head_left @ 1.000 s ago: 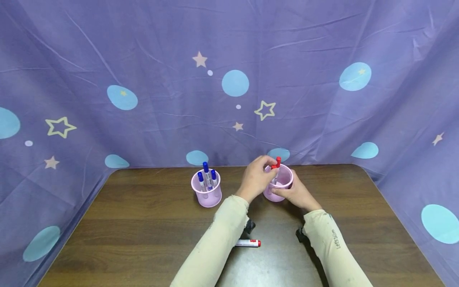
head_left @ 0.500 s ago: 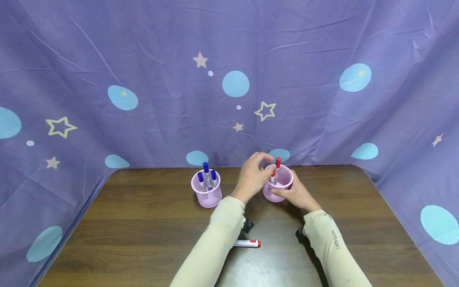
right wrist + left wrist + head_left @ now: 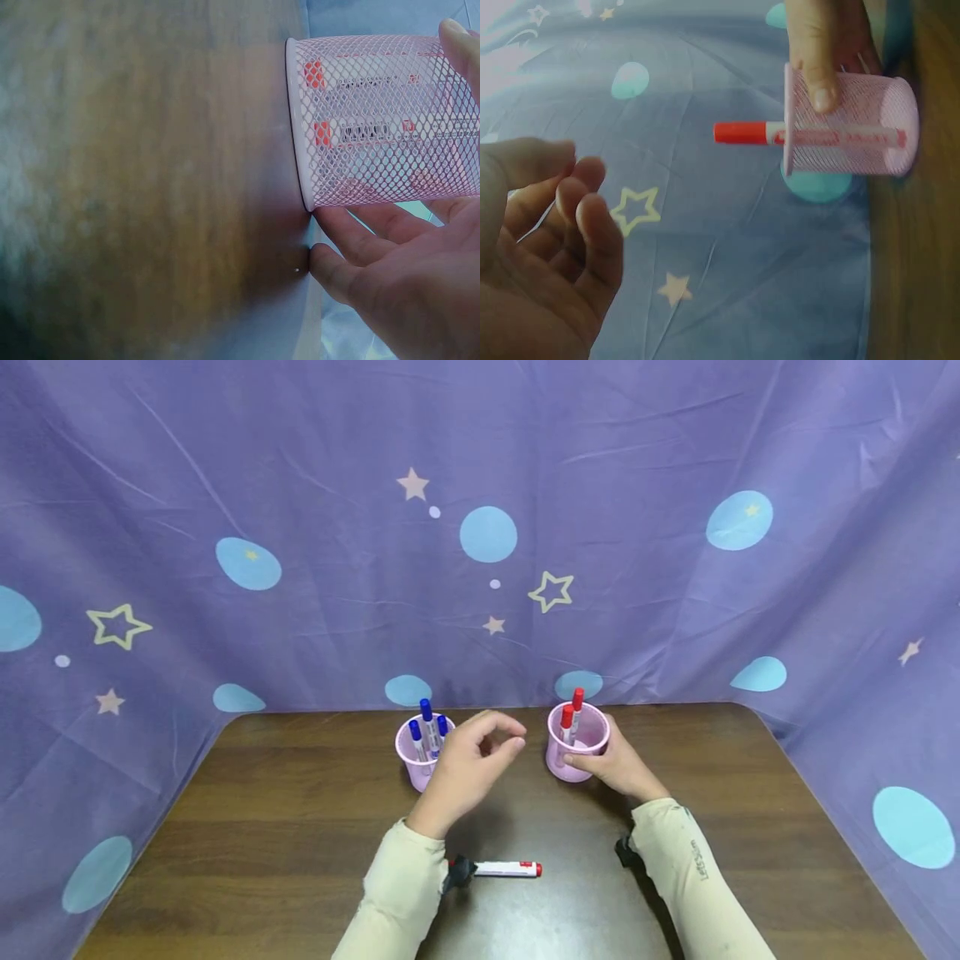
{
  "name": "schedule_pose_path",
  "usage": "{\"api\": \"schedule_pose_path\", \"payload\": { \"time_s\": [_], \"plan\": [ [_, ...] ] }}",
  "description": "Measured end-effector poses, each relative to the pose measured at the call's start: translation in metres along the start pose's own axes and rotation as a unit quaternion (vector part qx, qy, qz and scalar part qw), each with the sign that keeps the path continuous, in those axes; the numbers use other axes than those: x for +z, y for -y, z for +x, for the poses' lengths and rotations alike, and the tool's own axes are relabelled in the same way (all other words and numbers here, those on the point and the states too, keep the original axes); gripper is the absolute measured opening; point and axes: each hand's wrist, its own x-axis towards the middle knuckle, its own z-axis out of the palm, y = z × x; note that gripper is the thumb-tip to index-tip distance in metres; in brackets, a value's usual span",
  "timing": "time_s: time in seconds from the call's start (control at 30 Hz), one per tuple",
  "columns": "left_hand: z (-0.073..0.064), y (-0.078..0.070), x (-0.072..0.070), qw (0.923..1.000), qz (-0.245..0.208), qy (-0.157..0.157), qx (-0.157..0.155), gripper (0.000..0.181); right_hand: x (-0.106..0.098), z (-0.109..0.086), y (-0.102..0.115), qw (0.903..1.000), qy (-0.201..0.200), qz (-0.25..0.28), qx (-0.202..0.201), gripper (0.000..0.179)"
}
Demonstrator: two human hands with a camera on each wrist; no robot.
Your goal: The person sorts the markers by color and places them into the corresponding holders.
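In the head view my left hand [image 3: 467, 768] hangs over the table with loosely curled fingers, holding nothing. My right hand [image 3: 624, 768] grips the right side of a pink mesh pen cup [image 3: 556, 763], thumb at its near side. Two red-capped whiteboard markers [image 3: 566, 724] stand in that cup, caps up. In the left wrist view one red-capped marker [image 3: 739, 133] hides the other. The right wrist view shows both markers' red lower ends through the mesh [image 3: 375, 169]. A second pink pen cup [image 3: 416, 774] stands left, partly behind my left hand, with three blue-capped markers [image 3: 427, 720] in it.
A red-capped whiteboard marker [image 3: 508, 869] lies flat on the brown wooden table [image 3: 285, 843], its left end partly covered by the left wrist's black mount [image 3: 459, 872]. Behind the table's far edge hangs a purple curtain [image 3: 345, 585] patterned with stars and dots.
My left hand has let go of the shorter-looking red marker in the right cup and drawn back to the left and toward me. The right hand keeps holding the cup.
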Motion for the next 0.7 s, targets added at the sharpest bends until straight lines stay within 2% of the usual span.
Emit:
{"api": "schedule_pose_path", "payload": {
  "time_s": [0.17,0.27,0.4,0.57,0.7],
  "plan": [
    [-0.028,0.010,-0.015,0.9971,0.013,0.069,-0.029,0.011,0.000,0.001,0.001,1.0000,0.005,0.003,0.006,0.085],
    [-0.044,0.022,-0.022,0.9926,0.032,0.108,-0.046,0.013,0.000,0.000,0.003,0.9999,0.005,0.005,0.008,0.085],
    [-0.063,0.040,-0.031,0.9856,0.058,0.142,-0.071,0.014,0.001,0.000,0.003,1.0000,0.001,0.006,0.004,0.087],
    [-0.085,0.061,-0.044,0.9723,0.086,0.191,-0.103,0.019,0.002,0.001,0.003,1.0000,0.002,0.006,-0.001,0.088],
    [-0.100,0.073,-0.051,0.9598,0.106,0.238,-0.106,0.025,0.002,0.000,0.004,1.0000,0.000,0.007,0.002,0.086]
  ]
}}
